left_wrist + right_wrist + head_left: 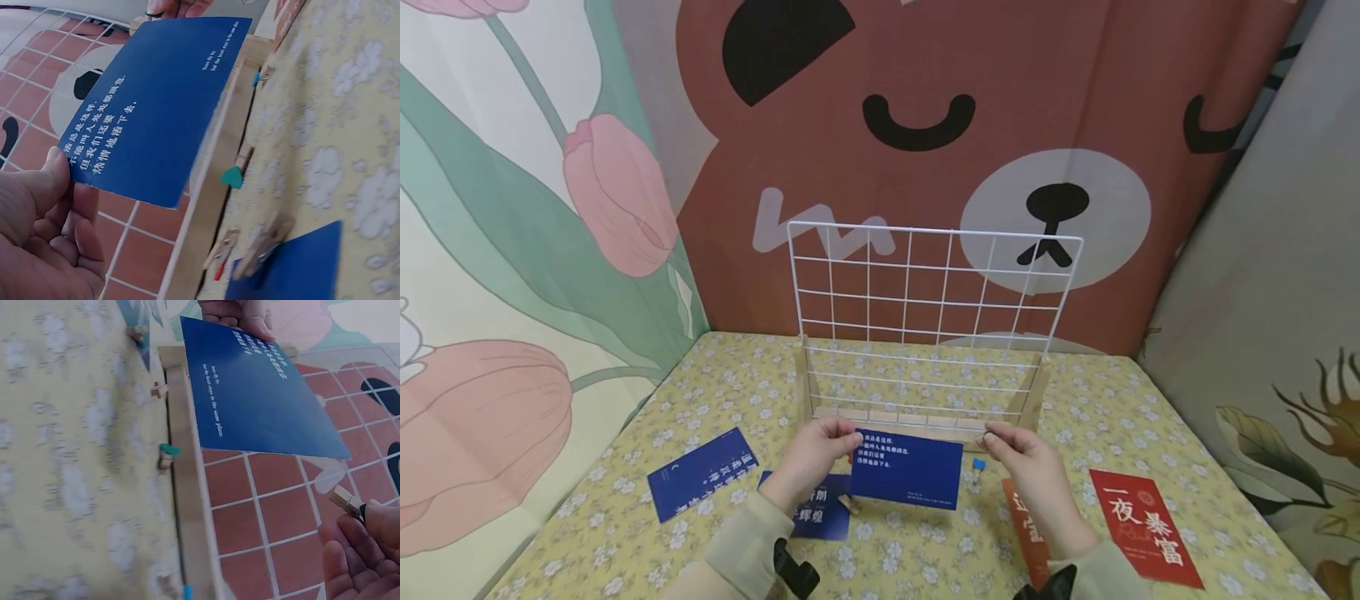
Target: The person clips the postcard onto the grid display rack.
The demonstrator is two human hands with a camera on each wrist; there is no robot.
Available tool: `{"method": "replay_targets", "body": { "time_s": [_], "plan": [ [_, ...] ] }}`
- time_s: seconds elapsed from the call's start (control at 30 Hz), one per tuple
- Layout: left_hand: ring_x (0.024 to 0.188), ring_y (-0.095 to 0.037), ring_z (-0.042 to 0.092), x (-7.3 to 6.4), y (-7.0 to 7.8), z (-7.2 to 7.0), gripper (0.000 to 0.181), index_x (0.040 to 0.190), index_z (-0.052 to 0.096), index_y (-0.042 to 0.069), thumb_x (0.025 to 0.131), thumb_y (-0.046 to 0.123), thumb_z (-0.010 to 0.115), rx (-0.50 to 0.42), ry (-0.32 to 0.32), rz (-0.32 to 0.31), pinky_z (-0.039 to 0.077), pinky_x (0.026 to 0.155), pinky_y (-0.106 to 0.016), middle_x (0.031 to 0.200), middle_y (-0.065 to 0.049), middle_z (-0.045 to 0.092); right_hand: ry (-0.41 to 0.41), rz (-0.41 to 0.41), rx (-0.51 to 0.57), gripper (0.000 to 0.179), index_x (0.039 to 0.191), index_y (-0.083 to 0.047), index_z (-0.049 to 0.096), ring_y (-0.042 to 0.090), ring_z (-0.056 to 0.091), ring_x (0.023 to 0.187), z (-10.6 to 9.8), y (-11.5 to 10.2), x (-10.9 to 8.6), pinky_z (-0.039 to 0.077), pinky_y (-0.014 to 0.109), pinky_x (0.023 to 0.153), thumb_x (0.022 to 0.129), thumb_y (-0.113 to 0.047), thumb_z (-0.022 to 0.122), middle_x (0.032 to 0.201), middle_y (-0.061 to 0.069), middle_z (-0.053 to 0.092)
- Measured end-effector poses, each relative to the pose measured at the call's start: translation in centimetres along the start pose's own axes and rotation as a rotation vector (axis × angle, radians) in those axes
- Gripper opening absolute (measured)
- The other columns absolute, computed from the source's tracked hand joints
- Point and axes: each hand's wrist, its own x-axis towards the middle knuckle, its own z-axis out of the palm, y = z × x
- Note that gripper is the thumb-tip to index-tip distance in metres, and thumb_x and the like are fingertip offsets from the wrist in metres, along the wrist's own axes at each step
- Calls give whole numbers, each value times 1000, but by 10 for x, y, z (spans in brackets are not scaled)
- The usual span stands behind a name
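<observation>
My left hand [818, 462] pinches a blue card [906, 471] with white writing by its upper left corner, thumb in front. The card hangs in front of a white wire grid [940, 267] on a wooden stand [917, 426]. Beyond the card's far edge, my right hand [1028, 462] pinches a small wooden clothespin [345, 501] between thumb and fingers. A bit of green shows on that clothespin beside the thumb in the right wrist view. Its tip is apart from the card, near one corner.
On the flowered tablecloth lie a blue card [700, 475] at left, another blue card [820, 517] partly hidden by my left hand, an orange card [1024, 533] and a red card [1146, 529]. Several small clothespins, one with a green heart [232, 177], lie along the stand's base.
</observation>
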Motion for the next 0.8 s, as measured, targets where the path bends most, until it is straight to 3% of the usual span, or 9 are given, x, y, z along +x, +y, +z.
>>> {"method": "replay_targets", "body": {
  "time_s": [0.13, 0.4, 0.6, 0.8],
  "plan": [
    [86, -22, 59, -1, 9, -5, 13, 91, 63, 6, 94, 19, 63, -9, 51, -1, 45, 87, -51, 88, -4, 63, -18, -35, -8, 35, 124, -9, 63, 18, 61, 106, 1, -13, 3, 47, 38, 94, 97, -30, 60, 115, 9, 66],
    [88, -20, 60, 5, 18, -19, 11, 92, 64, 6, 94, 17, 64, -27, 99, 10, 46, 88, -49, 92, -5, 63, -61, -94, -47, 42, 123, -14, 64, 20, 58, 109, 3, -36, 9, 45, 42, 95, 93, -43, 61, 114, 5, 66],
    [90, -25, 58, 11, 38, -33, 13, 91, 63, 7, 95, 19, 63, -21, 124, 14, 45, 80, -39, 92, -5, 62, -87, -143, -34, 42, 123, -15, 64, 18, 59, 109, 8, -59, 17, 45, 42, 96, 92, -43, 63, 114, 5, 66],
    [90, -24, 58, 17, 60, -47, 13, 93, 64, 4, 96, 16, 62, -13, 156, 67, 46, 84, -37, 90, -4, 61, -93, -213, -85, 40, 122, -14, 65, 19, 60, 109, 13, -84, 25, 45, 44, 95, 93, -41, 62, 111, 4, 67]
  ]
}}
